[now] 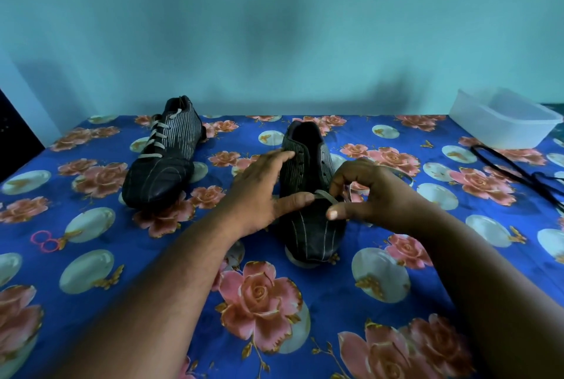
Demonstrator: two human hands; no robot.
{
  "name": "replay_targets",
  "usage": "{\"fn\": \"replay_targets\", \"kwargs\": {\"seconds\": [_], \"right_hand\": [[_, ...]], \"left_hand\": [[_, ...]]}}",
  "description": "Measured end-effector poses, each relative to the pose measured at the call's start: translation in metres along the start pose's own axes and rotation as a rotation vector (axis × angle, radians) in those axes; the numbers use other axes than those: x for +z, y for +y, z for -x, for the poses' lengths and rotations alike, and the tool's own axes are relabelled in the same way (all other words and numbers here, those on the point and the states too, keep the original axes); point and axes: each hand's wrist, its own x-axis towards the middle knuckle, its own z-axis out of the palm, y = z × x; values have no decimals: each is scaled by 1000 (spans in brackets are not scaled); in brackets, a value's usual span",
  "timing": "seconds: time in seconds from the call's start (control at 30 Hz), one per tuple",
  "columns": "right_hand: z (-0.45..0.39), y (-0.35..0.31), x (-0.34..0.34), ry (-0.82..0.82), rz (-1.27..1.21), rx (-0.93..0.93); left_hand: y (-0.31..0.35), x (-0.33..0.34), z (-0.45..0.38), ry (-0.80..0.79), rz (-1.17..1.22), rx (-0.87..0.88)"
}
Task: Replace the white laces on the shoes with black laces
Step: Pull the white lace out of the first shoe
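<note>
Setting: worktop (128, 311) under a blue cloth printed with pink roses, pushed against a plain turquoise wall.
Right hand (370, 195): fingers (335, 180) curled, pinching the white lace (324, 195) at the lowest eyelets of the near shoe.
Left hand (259, 189): fingers (282, 156) straight and spread, flat on the shoe's left side; thumb beside the lace. Steadying, not gripping.
Near shoe (308, 226): dark, pinstriped, toe toward the person. Upper eyelets look bare; only the bottom crossing seems threaded. Loose white lace loops out behind the right hand.
Step in hand: judged to be stripping the last of the white lace from this shoe.
Next move calls for: a pull up and away through the last eyelets, the left hand pressing the shoe down so it does not lift or slide on the cloth.
Far shoe (166, 152): back left, apart from the near one, fully laced in white, untouched.
Black laces (518, 174): lying loose at the right edge, well apart from the hands.
Tub (503, 119): translucent plastic, back right corner, just behind the black laces.
Hair bands (45, 241): small pink rings, left side.
In the way: nothing between hands and black laces; the freed white lace could tangle underfoot of the work.
</note>
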Motion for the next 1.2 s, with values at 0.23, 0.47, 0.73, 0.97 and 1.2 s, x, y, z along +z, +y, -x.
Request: {"fn": "replay_targets", "kwargs": {"seconds": [0.23,0.47,0.73,0.97,1.2], "right_hand": [[-5,-2,10,279,-171,103],[-19,11,35,554,-26,241],[-15,17,29,403,78,138],[-3,25,19,66,-46,62],[-2,30,21,61,-50,114]], "left_hand": [[3,0,1,41,-31,95],[24,4,5,238,-181,331],[32,12,1,188,-268,208],[36,14,2,85,165,85],[50,4,8,100,598,-54]]}}
